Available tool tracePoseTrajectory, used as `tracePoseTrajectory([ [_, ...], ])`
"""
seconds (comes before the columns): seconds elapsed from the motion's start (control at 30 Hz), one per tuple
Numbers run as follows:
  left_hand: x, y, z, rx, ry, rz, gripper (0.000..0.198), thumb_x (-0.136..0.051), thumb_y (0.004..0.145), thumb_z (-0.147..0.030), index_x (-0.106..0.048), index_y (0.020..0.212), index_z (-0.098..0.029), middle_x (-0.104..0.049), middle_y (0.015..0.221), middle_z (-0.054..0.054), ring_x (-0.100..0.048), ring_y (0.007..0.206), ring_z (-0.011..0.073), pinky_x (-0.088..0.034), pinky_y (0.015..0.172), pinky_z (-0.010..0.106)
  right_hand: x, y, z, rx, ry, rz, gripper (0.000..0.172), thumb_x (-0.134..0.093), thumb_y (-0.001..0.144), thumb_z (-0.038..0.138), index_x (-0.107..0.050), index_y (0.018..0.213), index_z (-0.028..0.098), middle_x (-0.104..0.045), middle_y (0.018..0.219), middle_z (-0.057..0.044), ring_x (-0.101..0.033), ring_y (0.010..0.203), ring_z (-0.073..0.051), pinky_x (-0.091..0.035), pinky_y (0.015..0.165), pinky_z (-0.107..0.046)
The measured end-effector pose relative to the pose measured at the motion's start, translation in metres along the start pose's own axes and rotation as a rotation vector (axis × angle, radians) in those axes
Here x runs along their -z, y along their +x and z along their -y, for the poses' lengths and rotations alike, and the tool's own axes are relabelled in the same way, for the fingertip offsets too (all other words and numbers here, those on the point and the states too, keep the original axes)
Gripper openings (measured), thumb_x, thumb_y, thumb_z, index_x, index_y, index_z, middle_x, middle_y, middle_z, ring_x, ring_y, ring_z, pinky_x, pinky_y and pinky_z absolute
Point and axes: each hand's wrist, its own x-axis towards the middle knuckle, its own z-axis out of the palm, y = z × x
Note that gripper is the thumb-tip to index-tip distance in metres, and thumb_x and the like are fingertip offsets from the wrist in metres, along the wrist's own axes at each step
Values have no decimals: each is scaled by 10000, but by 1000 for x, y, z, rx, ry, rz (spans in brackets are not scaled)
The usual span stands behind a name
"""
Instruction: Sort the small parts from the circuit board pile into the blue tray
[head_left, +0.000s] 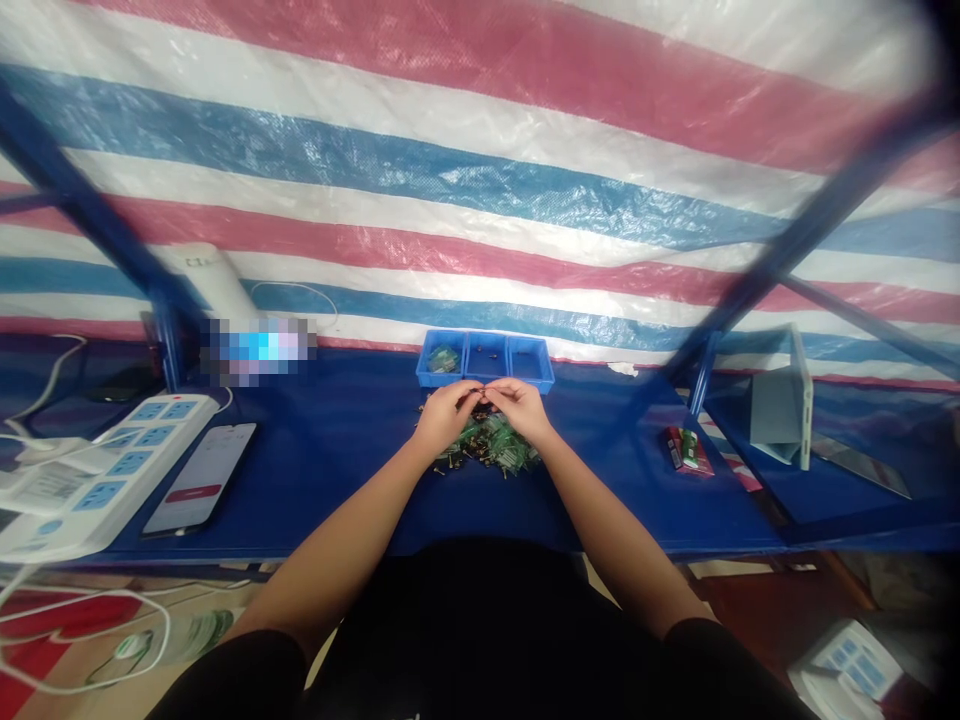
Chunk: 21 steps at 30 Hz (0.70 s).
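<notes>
My left hand and my right hand meet over the middle of the blue table. Their fingertips pinch together on a small dark part that is too small to name. Under the hands lies a heap of small green circuit boards with dark pins. Just behind the hands stands a blue three-compartment tray; its left compartment holds some green pieces.
A white power strip and a phone lie at the left. A small red-and-green box and a propped grey tablet stand are at the right. Blue frame posts rise on both sides; a striped tarp hangs behind.
</notes>
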Motion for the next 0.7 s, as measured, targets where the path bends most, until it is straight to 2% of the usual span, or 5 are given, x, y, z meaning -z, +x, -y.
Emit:
tracePoseTrajectory([
  [0.2, -2, 0, 2, 8, 12, -7, 228, -510, 913, -357, -633, 1050, -223, -632, 717, -12, -566, 650, 126, -444, 655, 239, 0, -3, 4, 106, -244, -107, 254, -644, 804, 426, -724, 886, 200, -736, 893, -64, -669, 744, -184, -547, 689, -310],
  [0.33, 0, -2, -3, 7, -13, 17, 211, -532, 894, -363, -629, 1019, -223, -629, 699, -19, -572, 653, 130, -443, 657, 243, 2, -1, 2, 73, -165, -89, 262, -661, 783, 428, -716, 876, 189, -729, 867, -64, -661, 729, -182, -542, 666, -303],
  [0.53, 5, -2, -11, 10, -15, 23, 218, -500, 907, -352, -647, 1006, -226, -661, 742, -5, -594, 673, 139, -440, 645, 246, 12, 6, -4, -57, -77, -62, 283, -678, 757, 447, -697, 859, 183, -685, 697, -30, -579, 515, -136, -492, 485, -271],
  [0.63, 5, -2, -11, 12, 28, 35, 216, -481, 915, -333, -661, 968, -227, -673, 761, -1, -598, 680, 144, -421, 618, 247, 14, 7, -5, -93, -71, -120, 312, -687, 745, 459, -698, 865, 172, -683, 672, -37, -627, 566, -166, -529, 518, -294],
  [0.7, 5, -2, -10, 7, 43, 41, 213, -477, 917, -323, -664, 953, -228, -678, 772, -4, -597, 688, 144, -416, 620, 248, 11, 7, -5, -78, -31, -150, 358, -677, 754, 477, -695, 929, 166, -719, 786, -71, -678, 675, -195, -570, 599, -327],
])
